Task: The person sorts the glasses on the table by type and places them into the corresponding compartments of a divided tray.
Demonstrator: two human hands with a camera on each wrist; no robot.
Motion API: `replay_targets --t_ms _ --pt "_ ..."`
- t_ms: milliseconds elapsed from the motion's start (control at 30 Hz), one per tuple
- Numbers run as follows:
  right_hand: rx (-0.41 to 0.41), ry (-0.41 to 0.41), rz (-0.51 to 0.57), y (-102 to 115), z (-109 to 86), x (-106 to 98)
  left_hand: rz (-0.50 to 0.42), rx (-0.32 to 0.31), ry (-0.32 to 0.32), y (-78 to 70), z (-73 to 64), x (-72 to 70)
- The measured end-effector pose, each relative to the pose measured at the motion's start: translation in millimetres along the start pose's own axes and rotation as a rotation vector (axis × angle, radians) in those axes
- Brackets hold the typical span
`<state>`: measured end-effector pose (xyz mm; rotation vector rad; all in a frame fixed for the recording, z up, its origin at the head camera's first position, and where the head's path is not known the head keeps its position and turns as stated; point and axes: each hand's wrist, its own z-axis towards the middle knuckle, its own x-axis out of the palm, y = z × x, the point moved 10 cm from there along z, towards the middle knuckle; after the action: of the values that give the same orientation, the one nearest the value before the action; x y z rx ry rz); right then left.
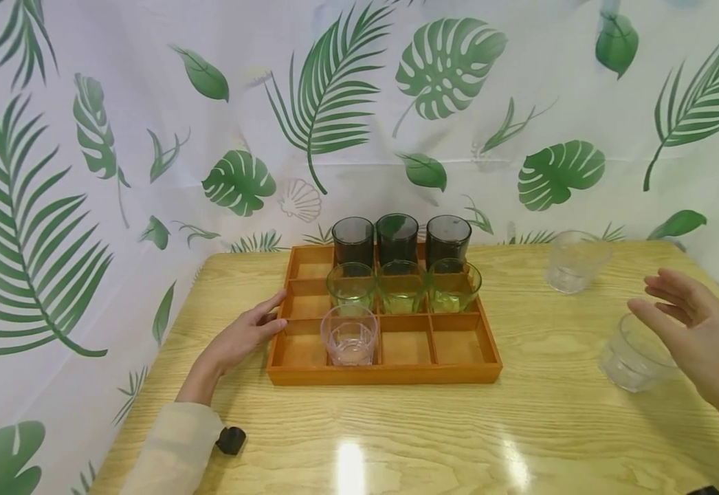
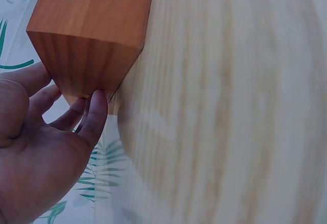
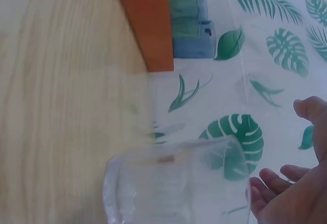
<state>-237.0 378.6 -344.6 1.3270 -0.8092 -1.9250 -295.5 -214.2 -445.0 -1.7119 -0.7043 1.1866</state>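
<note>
A wooden divided tray (image 1: 384,375) lies on the table. Against its left side rest the fingers of my left hand (image 1: 251,335); the left wrist view shows the fingertips on the tray's outer wall (image 2: 94,63). Three dark glasses (image 1: 396,237) stand in the back row, three green glasses (image 1: 401,295) in the middle row. One clear glass (image 1: 350,337) sits in the front row, second compartment from the left. On the right, my right hand (image 1: 700,330) hovers with parted fingers beside a clear glass (image 1: 632,361), partly overlapping it. The right wrist view shows this glass (image 3: 173,183) close by.
Another clear glass (image 1: 572,265) stands farther back on the right of the wooden table (image 1: 434,433). Behind the table hangs a white cloth (image 1: 359,137) printed with green leaves. A small black object (image 1: 231,440) is at the left cuff.
</note>
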Motion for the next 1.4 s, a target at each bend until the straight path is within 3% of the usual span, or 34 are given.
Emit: replay_targets --t_ms 400,633,833,1400 --pt "0.019 -0.034 -0.023 -41.7 -10.8 -12.7 -0.009 -0.005 -0.003 3.1 0.2 -0.2" --pt "0.132 0.103 -0.075 -67.5 -13.0 0.7 -0.016 -0.01 -0.005 1.7 0.3 0.0" --pt "0.216 0.222 -0.118 -74.5 -14.7 10.2 -0.014 -0.007 -0.004 0.4 1.1 0.8" --pt "0.207 0.338 -0.125 -78.2 -13.9 19.8 0.004 -0.011 -0.011 0.7 0.0 -1.0"
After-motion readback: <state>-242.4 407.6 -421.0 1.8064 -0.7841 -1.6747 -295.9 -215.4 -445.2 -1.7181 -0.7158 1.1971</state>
